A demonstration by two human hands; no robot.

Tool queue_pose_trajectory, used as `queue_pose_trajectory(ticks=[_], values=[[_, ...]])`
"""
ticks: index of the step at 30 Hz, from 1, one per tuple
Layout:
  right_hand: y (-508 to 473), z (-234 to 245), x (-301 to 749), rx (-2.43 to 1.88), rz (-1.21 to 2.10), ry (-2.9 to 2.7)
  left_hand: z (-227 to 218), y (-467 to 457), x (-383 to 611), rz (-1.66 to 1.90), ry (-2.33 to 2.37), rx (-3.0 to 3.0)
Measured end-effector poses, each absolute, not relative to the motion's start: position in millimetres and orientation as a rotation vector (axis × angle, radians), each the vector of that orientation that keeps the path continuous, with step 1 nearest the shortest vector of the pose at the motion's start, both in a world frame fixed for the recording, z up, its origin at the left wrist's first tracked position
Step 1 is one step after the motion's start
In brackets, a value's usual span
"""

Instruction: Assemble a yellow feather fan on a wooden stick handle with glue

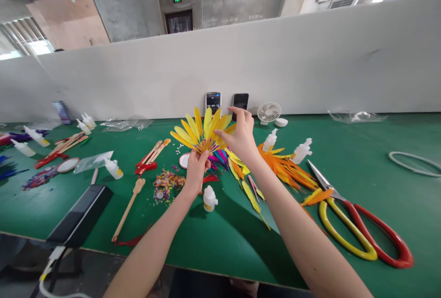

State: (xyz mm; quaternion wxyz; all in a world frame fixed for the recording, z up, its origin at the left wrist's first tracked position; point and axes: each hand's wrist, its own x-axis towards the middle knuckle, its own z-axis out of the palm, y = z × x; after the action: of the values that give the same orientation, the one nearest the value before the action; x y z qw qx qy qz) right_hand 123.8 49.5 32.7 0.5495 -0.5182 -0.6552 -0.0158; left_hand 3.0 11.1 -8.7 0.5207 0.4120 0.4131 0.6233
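A feather fan (207, 121) of yellow and orange-yellow feathers spreads upward above the table, with small multicoloured bits around its base. My left hand (197, 169) grips it at the bottom, thumb in front; the handle is mostly hidden. My right hand (243, 134) is at the fan's right side, thumb and index finger apart. Its thumb overlaps the feathers; I cannot tell whether it presses on them. Below the hands stands a white glue bottle (209, 198). Loose yellow feathers (251, 197) and a pile of orange feathers (284, 169) lie to the right.
Large scissors (358, 224) with red and yellow handles lie at right. Coloured bits (167, 185), a wooden stick (129, 208) and a black power bank (81, 215) are at left. Phones (240, 101) and a small fan (269, 112) stand by the white partition (310, 63).
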Motion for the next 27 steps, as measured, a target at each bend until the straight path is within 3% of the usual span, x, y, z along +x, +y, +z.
queue_pose_trajectory(ticks=[27], values=[[31,59,137,-1.213,0.562,-1.633,-10,9,2,1.438,1.067,1.123]])
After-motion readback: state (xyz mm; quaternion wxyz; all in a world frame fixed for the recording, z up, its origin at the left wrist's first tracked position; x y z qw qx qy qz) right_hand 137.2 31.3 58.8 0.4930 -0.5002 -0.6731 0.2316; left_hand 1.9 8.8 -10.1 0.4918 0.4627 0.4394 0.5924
